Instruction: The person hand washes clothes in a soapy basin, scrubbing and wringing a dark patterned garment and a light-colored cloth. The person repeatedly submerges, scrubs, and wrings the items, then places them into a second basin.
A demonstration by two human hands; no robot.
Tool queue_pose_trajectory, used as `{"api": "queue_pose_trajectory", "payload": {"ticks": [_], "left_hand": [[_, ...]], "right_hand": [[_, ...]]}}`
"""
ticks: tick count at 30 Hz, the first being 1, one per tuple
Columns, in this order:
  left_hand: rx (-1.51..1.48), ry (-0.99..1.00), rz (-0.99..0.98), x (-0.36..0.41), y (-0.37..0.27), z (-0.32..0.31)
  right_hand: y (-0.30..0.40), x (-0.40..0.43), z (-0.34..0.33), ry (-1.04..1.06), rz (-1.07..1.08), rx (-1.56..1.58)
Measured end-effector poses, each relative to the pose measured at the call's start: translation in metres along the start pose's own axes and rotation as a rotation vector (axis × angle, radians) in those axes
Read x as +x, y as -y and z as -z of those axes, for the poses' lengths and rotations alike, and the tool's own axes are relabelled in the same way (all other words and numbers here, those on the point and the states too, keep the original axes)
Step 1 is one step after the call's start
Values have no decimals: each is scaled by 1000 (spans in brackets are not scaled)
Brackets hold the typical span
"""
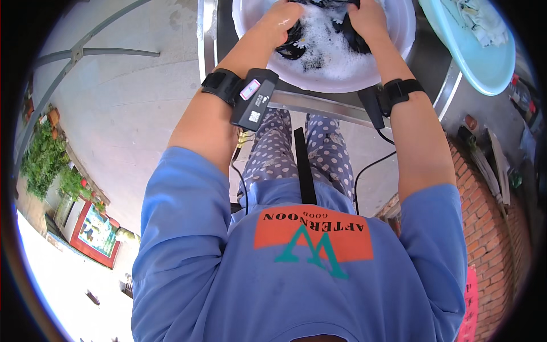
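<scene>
In front of me, at the top edge of the head view, a white plastic basin (pixel 337 83) holds sudsy water and a wet black cloth with a light flower pattern (pixel 295 47). My left hand (pixel 284 19) grips the cloth at the basin's left side, its fingertips partly cut off by the picture's edge. On the right, my right hand (pixel 365 17) is closed on another part of the same dark fabric. White foam (pixel 329 53) lies between the two hands. Black straps with small devices are on both forearms.
The basin stands on a metal-framed stand (pixel 312 104). At the upper right, a light blue basin (pixel 483 77) holds a pale wet cloth (pixel 487 25). Cables (pixel 361 171) hang from the forearm devices. A brick wall (pixel 478 213) and loose boards (pixel 498 162) are at the right.
</scene>
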State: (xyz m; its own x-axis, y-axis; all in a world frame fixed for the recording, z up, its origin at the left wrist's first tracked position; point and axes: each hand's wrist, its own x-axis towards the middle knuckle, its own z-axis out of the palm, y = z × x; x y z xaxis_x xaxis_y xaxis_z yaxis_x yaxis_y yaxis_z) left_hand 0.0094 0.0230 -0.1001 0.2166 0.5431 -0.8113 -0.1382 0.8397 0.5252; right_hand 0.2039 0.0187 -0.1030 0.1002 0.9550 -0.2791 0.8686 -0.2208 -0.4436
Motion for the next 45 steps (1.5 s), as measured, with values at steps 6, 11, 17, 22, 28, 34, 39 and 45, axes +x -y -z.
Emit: {"api": "queue_pose_trajectory", "payload": {"ticks": [6, 11, 17, 22, 28, 34, 39, 45], "left_hand": [[-519, 274, 62, -37, -30, -9], [-545, 80, -41, -62, -26, -28], [-283, -15, -121, -62, -20, -29], [-59, -147, -285, -43, -19, 3], [441, -131, -192, -29, -5, -2], [-329, 144, 9, -43, -26, -17], [-557, 263, 78, -64, -24, -36], [-172, -41, -189, -61, -20, -31]], "right_hand": [[84, -73, 34, -239, 431, 423], [116, -105, 37, -304, 408, 338], [59, -16, 32, 24, -126, 404], [14, -35, 13, -371, 0, -21], [14, -27, 2, 4, -118, 203], [76, -97, 40, -113, 288, 389], [99, -105, 31, -269, 298, 342], [40, -30, 30, -102, -207, 415]]}}
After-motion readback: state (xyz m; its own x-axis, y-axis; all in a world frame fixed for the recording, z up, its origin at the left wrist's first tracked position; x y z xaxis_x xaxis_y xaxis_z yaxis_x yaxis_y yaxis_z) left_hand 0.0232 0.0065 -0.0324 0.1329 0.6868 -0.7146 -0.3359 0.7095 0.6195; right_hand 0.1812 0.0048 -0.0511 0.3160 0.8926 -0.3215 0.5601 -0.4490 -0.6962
